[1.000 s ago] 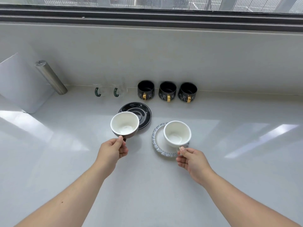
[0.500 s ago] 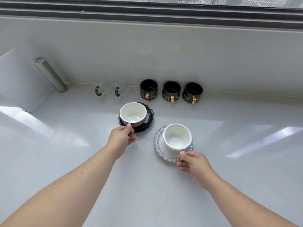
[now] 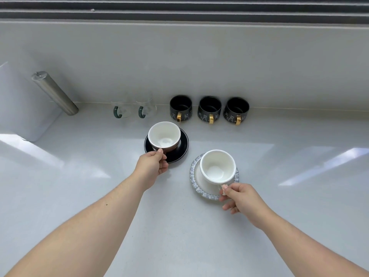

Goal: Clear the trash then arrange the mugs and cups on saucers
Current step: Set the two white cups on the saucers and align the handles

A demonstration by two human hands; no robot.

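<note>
Left hand [image 3: 152, 164] pinches brown-sided white-lined cup [image 3: 164, 136] on glossy black saucer [image 3: 180, 152]; right hand [image 3: 242, 197] pinches white cup [image 3: 217, 166] on grey-rimmed saucer [image 3: 199, 188], nearer right. Centre each before releasing.

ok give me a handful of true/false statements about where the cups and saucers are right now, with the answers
1. The left hand holds the brown cup over the black saucer. True.
2. The white cup sits over a black saucer. False: it is over the grey-rimmed saucer, with the right hand pinching its handle.
3. Three black mugs with gold handles line the back wall. True.
4. The two clear glass cups stand to the right of the black mugs. False: they stand to the left of them.
5. Each black mug has its own saucer. False: they stand straight on the counter.
</note>
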